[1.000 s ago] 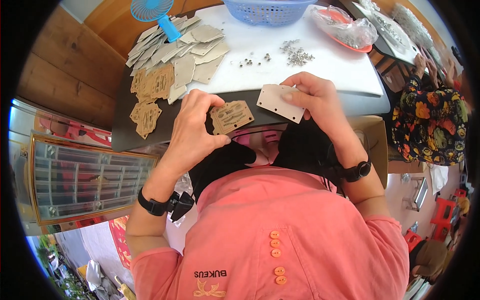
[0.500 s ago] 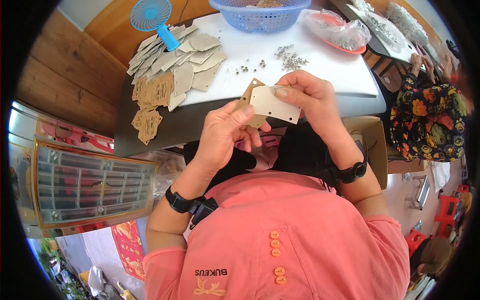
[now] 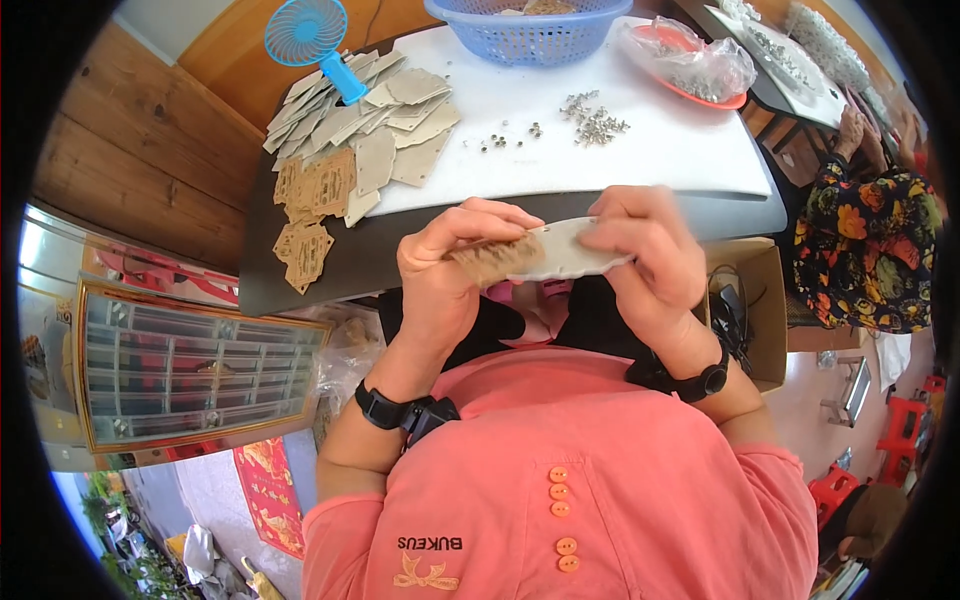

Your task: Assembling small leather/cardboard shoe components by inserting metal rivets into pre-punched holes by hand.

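Close to my body, just off the table's front edge, I hold two thin card pieces that overlap. My left hand point(image 3: 438, 265) is closed on the brown card point(image 3: 497, 262), which carries dark print. Fingers of my right hand point(image 3: 655, 255), blurred by motion, grip the right end of the pale grey card point(image 3: 565, 252). Both cards are tilted and seen at a slant, with small holes near the pale one's edge. Beyond them on the white sheet point(image 3: 480, 185) lie a heap of small silver fasteners point(image 3: 595, 120) and several loose rings point(image 3: 497, 140).
A pile of pale cards point(image 3: 415, 120) with brown printed cards point(image 3: 318, 185) lies at the left, a blue fan point(image 3: 345, 80) on top. A blue basket point(image 3: 535, 35) and a red plate point(image 3: 730, 100) with a plastic bag stand behind. Another person's hands point(image 3: 855, 135) are at the right.
The two cards have turned from facing me nearly flat to a steep slant. My right hand has shifted slightly right and down, and its fingers now curl over the pale card.
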A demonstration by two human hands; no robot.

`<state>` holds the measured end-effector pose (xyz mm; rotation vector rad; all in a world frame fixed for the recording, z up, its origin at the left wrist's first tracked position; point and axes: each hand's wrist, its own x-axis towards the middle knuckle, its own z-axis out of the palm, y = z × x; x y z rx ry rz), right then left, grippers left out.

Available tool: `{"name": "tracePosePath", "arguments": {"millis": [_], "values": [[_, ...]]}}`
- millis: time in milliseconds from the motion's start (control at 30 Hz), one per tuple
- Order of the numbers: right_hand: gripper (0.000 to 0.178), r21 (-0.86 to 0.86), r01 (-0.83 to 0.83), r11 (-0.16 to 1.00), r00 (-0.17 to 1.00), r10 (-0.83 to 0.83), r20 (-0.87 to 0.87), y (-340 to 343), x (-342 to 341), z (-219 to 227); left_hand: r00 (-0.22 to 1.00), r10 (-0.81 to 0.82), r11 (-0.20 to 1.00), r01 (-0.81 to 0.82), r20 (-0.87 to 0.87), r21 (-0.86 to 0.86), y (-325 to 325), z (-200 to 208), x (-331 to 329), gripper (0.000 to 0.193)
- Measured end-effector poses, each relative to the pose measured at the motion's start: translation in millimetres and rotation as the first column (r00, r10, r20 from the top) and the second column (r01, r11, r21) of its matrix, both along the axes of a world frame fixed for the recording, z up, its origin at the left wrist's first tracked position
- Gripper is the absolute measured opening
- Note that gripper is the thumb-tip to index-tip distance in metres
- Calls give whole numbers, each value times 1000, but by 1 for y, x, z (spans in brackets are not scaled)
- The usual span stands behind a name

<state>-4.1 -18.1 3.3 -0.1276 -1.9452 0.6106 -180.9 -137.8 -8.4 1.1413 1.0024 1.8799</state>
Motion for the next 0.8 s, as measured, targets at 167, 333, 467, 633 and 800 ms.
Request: {"name": "tracePosePath", "arguments": {"millis": [167,333,467,633,800], "values": [[25,235,34,971,996,-12,-91,0,1,1,998,-35,998,38,-50,54,0,0,0,11],[25,283,42,958,995,-13,-102,0,3,1,998,-37,997,40,-46,64,-1,2,1,11],[27,255,27,967,998,-12,-63,0,3,4,1000,-18,1000,18,-3,2,-3,3,4,20],[32,-88,-5,996,999,10,52,3,-5,3,997,-60,928,72,46,-365,-10,20,6,32],[34,-157,-27,987,992,45,118,7,-8,-3,981,-141,863,55,-136,-502,-8,32,7,36]]}}
